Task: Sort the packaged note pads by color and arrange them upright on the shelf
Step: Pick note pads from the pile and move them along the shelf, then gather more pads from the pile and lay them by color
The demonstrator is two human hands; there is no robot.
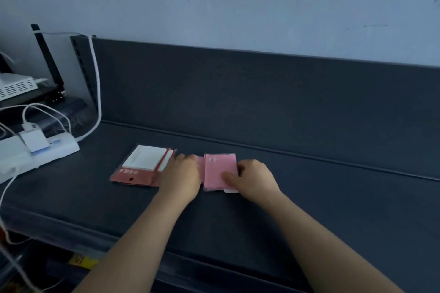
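The right hand point(256, 179) grips the pink note pads point(219, 171) mid-shelf point(309, 197), thumb on the face, probably squaring the stack to stand it up. The left hand point(182, 173) rests palm-down against their left edge, seemingly steadying them; whether its fingers grasp anything, I cannot tell. The white note pads point(145, 162) lie flat further left, apparently kept apart by color.

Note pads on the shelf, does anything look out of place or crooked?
Yes. The white pads in red packaging lie flat and fanned askew on the shelf, not upright. A white edge pokes out beneath the pink pads gripped by the right hand, so colours may be mixed there.
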